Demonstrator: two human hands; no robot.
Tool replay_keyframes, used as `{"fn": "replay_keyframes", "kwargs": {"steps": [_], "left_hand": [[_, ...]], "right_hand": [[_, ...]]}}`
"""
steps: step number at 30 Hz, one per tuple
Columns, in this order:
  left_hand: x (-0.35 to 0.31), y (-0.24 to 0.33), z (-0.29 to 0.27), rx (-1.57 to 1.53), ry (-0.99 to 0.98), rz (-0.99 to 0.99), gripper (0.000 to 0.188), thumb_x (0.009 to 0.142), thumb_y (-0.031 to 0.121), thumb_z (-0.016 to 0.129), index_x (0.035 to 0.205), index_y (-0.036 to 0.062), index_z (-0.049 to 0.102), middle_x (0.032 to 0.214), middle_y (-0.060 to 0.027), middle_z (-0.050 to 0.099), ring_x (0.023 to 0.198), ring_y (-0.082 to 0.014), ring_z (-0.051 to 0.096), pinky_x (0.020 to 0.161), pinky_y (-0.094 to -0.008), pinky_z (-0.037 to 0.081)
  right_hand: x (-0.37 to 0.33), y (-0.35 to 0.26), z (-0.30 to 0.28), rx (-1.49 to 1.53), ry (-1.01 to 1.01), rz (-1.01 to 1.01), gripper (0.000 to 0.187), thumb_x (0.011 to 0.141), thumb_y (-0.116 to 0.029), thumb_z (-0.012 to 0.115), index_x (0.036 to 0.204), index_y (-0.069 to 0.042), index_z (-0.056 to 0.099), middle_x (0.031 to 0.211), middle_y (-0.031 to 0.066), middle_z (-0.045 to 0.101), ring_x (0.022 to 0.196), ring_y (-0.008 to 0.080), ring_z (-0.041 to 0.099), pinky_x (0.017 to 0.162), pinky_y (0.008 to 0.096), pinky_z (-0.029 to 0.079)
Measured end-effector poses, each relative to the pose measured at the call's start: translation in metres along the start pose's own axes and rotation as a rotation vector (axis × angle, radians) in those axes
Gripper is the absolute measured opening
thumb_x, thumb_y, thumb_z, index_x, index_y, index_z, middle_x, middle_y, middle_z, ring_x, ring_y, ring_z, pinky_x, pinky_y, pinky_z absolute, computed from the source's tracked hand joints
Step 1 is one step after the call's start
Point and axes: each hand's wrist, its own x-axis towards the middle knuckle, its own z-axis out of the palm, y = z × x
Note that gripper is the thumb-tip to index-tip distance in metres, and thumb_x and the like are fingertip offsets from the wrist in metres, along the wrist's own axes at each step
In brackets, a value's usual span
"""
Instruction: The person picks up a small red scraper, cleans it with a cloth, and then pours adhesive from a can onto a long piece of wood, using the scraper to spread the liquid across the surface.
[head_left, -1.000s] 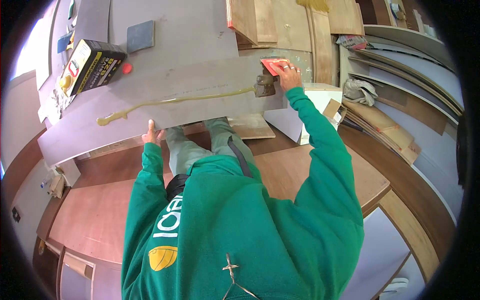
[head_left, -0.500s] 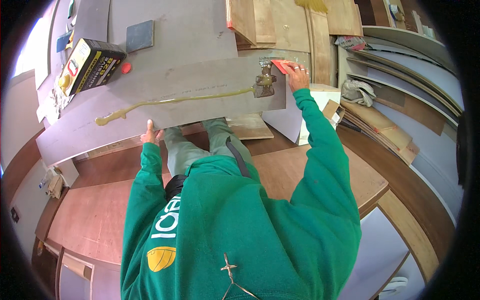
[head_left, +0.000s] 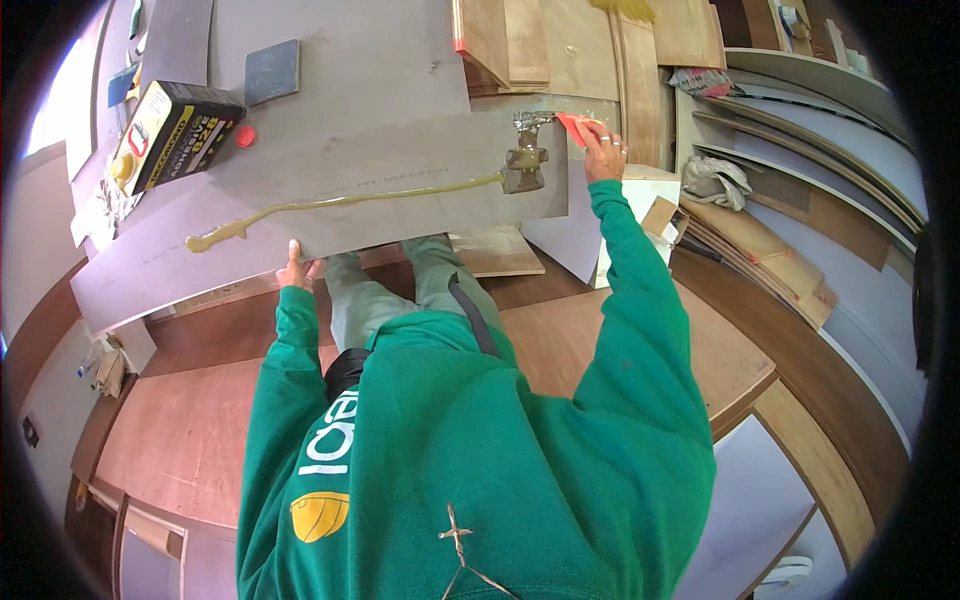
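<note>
A long grey panel lies across in front of me. My left hand grips its near edge, thumb on top and fingers partly hidden beneath. My right hand holds an orange-red spreader at the panel's far right corner, by the end of a glossy glue strand. A wavy bead of yellowish glue runs lengthwise along the panel. At its right end it meets a darker, thicker glue patch, partly smeared.
A black and yellow adhesive can lies tilted at the left, near a red cap. Behind is a dark square plate. Wooden boards stand at the back right. A shelf rack holds sheets and a crumpled cloth.
My right hand has shifted slightly right with the spreader, and the glue strand beside it has stretched toward the panel's edge. My left hand keeps its hold on the panel.
</note>
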Motion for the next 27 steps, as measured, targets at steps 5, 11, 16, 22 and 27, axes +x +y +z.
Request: {"fn": "replay_keyframes", "kwargs": {"steps": [5,11,16,22,27], "left_hand": [[0.007,0.001,-0.005,0.032,-0.005,-0.011,0.064,0.081,0.033,0.080,0.116,-0.0122,0.052,0.113,-0.0218,0.059,0.097,-0.0353,0.064,0.081,-0.0475,0.060],[0.003,-0.004,-0.004,0.000,0.008,-0.015,0.062,0.081,0.031,0.080,0.116,-0.0112,0.052,0.112,-0.0207,0.060,0.098,-0.0362,0.064,0.081,-0.0476,0.060],[0.002,0.000,-0.001,-0.002,0.021,-0.006,0.062,0.081,0.031,0.081,0.114,-0.0122,0.052,0.110,-0.0211,0.060,0.097,-0.0369,0.064,0.080,-0.0479,0.060],[0.007,-0.006,-0.003,0.009,0.070,0.010,0.063,0.080,0.030,0.082,0.115,-0.0123,0.051,0.109,-0.0218,0.060,0.095,-0.0364,0.065,0.078,-0.0470,0.061],[0.006,-0.003,-0.005,-0.030,-0.003,0.006,0.064,0.079,0.028,0.082,0.116,-0.0140,0.050,0.110,-0.0234,0.060,0.095,-0.0383,0.064,0.076,-0.0467,0.062]], "right_hand": [[-0.002,-0.005,0.002,0.002,0.010,0.006,0.047,0.084,-0.009,0.057,0.124,-0.032,0.063,0.112,-0.0037,0.061,0.103,0.0245,0.058,0.089,0.0461,0.045],[0.016,-0.019,-0.019,0.073,-0.022,-0.051,0.048,0.084,-0.007,0.056,0.125,-0.032,0.063,0.113,-0.0018,0.060,0.102,0.0248,0.057,0.085,0.0472,0.045],[0.007,-0.037,-0.025,-0.062,-0.172,-0.102,0.050,0.085,-0.006,0.054,0.127,-0.031,0.061,0.112,-0.0015,0.061,0.102,0.0253,0.057,0.088,0.0454,0.044],[0.003,-0.043,-0.041,0.051,-0.263,-0.121,0.046,0.086,-0.008,0.054,0.125,-0.031,0.062,0.112,0.0017,0.060,0.103,0.0248,0.056,0.084,0.0480,0.043],[0.020,-0.068,-0.023,-0.024,-0.209,0.000,0.050,0.084,-0.008,0.055,0.126,-0.033,0.061,0.110,0.0008,0.059,0.101,0.0242,0.057,0.084,0.0488,0.045]]}}
